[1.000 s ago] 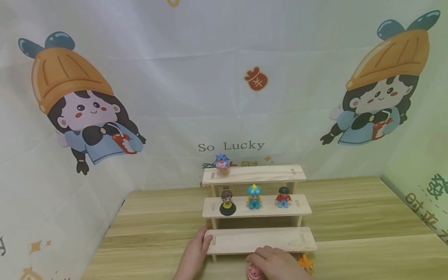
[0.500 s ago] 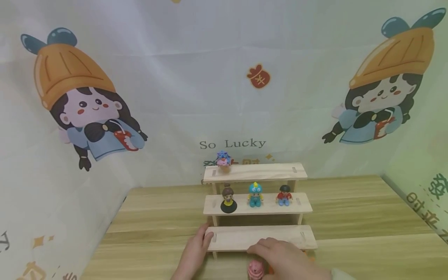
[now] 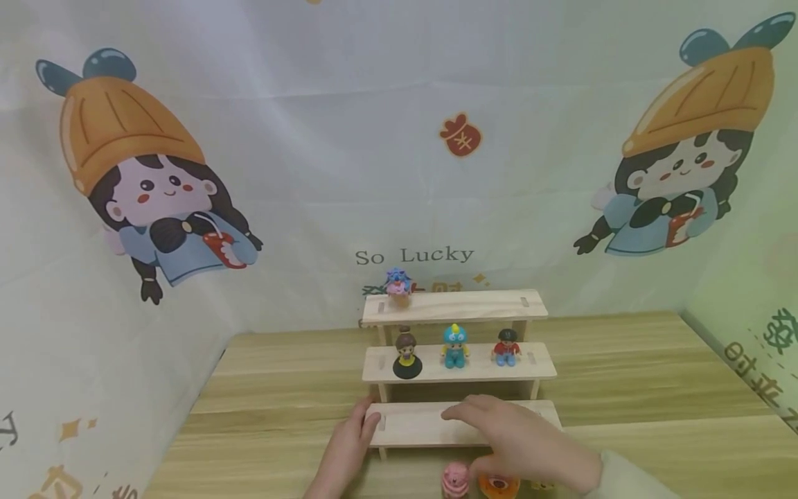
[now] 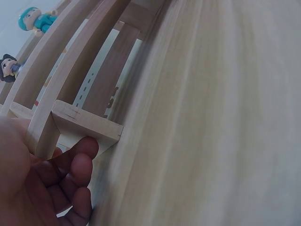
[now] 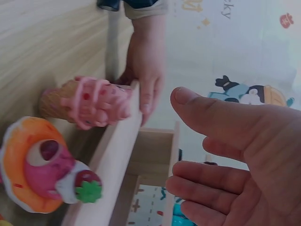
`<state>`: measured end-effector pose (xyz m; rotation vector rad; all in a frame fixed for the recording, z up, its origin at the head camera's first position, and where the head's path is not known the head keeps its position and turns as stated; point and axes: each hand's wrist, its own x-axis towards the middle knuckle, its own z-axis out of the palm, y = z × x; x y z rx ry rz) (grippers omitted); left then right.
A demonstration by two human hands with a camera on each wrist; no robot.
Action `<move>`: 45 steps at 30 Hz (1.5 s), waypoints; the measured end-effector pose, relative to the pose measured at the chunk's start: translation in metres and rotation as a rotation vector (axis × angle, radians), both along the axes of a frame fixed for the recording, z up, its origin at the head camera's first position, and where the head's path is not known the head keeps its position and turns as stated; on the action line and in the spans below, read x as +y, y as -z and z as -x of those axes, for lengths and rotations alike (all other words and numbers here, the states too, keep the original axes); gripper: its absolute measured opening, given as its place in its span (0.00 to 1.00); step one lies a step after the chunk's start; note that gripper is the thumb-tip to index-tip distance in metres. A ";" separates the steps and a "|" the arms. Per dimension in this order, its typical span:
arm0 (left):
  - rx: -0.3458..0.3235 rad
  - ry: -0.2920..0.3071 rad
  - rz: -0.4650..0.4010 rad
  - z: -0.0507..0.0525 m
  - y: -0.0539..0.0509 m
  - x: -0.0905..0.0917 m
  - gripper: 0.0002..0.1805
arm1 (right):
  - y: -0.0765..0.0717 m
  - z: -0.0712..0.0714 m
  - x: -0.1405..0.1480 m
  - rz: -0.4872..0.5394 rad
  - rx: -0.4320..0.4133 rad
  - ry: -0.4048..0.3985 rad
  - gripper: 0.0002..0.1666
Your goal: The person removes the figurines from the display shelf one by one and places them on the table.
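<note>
My left hand (image 3: 346, 443) grips the left end of the lowest step of a wooden stepped display rack (image 3: 411, 424); the left wrist view shows its fingers curled at the board's end. Over that step my right hand (image 3: 517, 440) is held with thumb and fingers apart, and nothing lies between them in the right wrist view. In front of the rack stands a pink ice-cream-cone figure (image 5: 99, 103). Beside it is a figure in an orange doughnut ring (image 5: 37, 165) with a strawberry piece. A yellowish thing (image 3: 542, 485) shows partly below my right wrist.
On the middle step stand a brown-haired figure on a black base (image 3: 407, 357), a teal-capped figure (image 3: 455, 346) and a red-jacketed figure (image 3: 506, 348). A blue-and-pink cone figure (image 3: 399, 286) is on the top step. A printed cloth (image 3: 312, 159) hangs behind the wooden tabletop (image 3: 274, 388).
My right hand has lifted from beside the pink cone figure to above the lowest step, uncovering the doughnut-ring figure. An orange spiky figure seen earlier is no longer visible. My left hand stays put.
</note>
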<state>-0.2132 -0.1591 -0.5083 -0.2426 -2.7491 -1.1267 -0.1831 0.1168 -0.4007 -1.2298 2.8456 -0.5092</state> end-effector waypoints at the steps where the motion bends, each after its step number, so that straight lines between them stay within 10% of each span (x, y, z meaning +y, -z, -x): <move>1: -0.001 0.000 0.000 0.000 0.000 0.000 0.25 | -0.003 0.001 0.000 0.003 0.001 0.001 0.39; 29: -0.032 0.012 -0.043 0.001 0.002 -0.001 0.26 | -0.079 0.043 -0.011 0.039 0.172 0.041 0.39; 45: -0.057 0.035 -0.034 0.002 -0.001 -0.002 0.26 | -0.096 0.091 -0.020 0.114 0.040 0.156 0.39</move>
